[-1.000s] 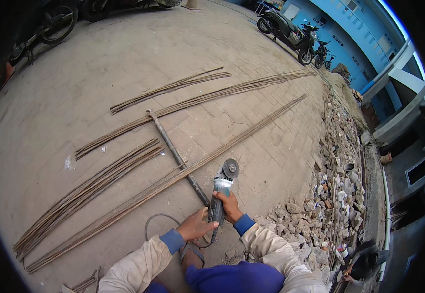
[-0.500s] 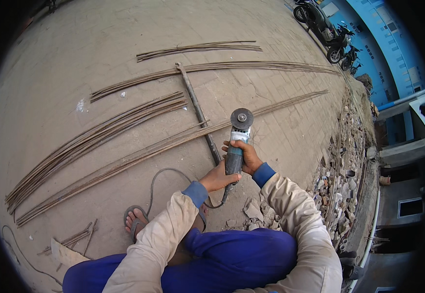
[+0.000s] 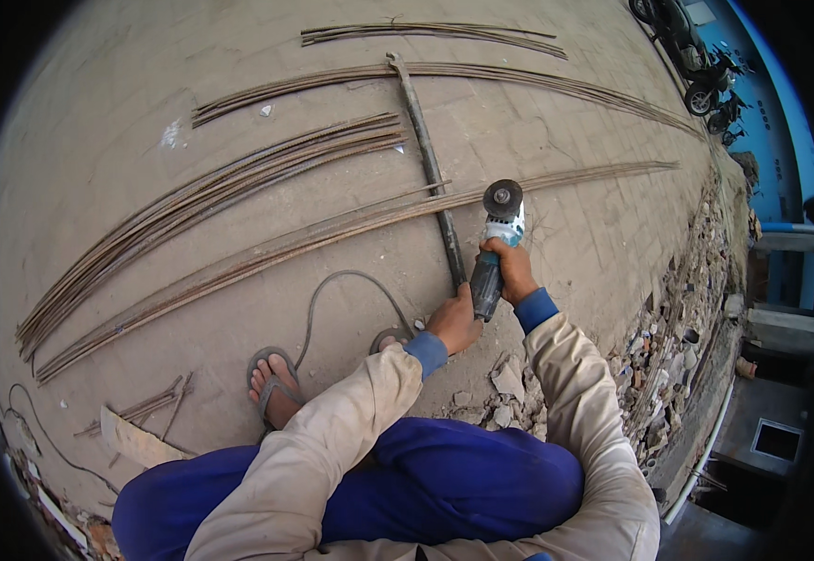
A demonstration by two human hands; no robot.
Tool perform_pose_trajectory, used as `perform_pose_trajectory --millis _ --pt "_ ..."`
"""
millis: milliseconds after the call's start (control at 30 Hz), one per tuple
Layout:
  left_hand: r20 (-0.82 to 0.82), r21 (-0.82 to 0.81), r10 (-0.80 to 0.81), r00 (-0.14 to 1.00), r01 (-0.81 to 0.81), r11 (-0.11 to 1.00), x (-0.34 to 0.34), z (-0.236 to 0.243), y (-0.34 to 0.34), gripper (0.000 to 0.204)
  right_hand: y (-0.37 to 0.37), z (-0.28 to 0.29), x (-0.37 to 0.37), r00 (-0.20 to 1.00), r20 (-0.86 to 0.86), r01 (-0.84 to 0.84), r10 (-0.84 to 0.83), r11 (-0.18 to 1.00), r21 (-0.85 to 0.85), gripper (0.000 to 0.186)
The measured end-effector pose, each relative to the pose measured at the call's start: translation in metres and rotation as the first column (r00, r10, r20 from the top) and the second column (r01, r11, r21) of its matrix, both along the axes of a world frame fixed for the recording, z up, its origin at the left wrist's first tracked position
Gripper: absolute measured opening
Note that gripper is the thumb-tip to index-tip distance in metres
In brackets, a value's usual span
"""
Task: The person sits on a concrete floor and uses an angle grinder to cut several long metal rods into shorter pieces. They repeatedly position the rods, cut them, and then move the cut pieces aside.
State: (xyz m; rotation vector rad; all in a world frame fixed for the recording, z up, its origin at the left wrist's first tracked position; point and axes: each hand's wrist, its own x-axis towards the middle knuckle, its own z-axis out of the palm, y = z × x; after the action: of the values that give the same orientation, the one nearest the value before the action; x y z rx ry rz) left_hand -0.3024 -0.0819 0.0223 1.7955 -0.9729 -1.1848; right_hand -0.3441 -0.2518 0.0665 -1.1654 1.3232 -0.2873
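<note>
My right hand [image 3: 511, 269] is wrapped round the body of an angle grinder [image 3: 487, 280], blue-green and dark with a pale metal head. Its dark disc [image 3: 503, 198] points away from me, the centre nut facing up. My left hand [image 3: 453, 321] is closed beside the grinder's rear end; what its fingers grip is hidden. Just beyond that hand, a dark metal pipe [image 3: 431, 168] lies on the ground. Thin steel rods [image 3: 257, 257] cross it in a long bundle, left of the grinder and running behind its disc.
More rod bundles [image 3: 210, 210] lie to the left and farther off. A grey cable [image 3: 311, 309] loops by my sandalled foot [image 3: 276, 383]. Broken concrete [image 3: 510, 379] sits near my knees, with a rubble strip [image 3: 673, 346] at right. Motorbikes [image 3: 701, 75] stand at far right.
My view has shifted, so the ground and rods appear higher and farther right. My left hand has slipped from around the grinder's rear body to beside its end. The right hand keeps its hold.
</note>
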Motion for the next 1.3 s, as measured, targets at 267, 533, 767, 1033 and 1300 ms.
perform_pose_trajectory --millis 267,533,767,1033,1300 --pt "0.266 -0.241 -0.152 0.952 0.218 0.946 0.074 0.012 0.003 0.04 -0.014 -0.005 0.001 0.988 -0.076 -0.143 0.132 0.976 -0.165 0.025" --pt "0.717 -0.065 0.151 0.681 -0.151 0.986 0.216 -0.02 -0.003 0.028 -0.029 0.006 -0.005 0.883 -0.391 -0.405 0.262 0.844 -0.35 0.039" --pt "0.615 -0.04 0.139 0.776 -0.146 0.989 0.209 -0.031 0.003 0.032 -0.039 0.013 -0.002 0.703 -0.603 -0.661 0.376 0.657 -0.361 0.051" --pt "0.712 -0.086 0.077 0.698 -0.023 0.996 0.198 -0.015 0.011 0.042 -0.038 0.018 0.009 0.657 -0.648 -0.7 0.384 0.629 -0.337 0.056" --pt "0.813 0.026 -0.053 0.581 0.054 0.998 0.198 -0.033 0.008 0.042 -0.043 0.027 0.016 0.633 -0.657 -0.71 0.41 0.644 -0.283 0.058"
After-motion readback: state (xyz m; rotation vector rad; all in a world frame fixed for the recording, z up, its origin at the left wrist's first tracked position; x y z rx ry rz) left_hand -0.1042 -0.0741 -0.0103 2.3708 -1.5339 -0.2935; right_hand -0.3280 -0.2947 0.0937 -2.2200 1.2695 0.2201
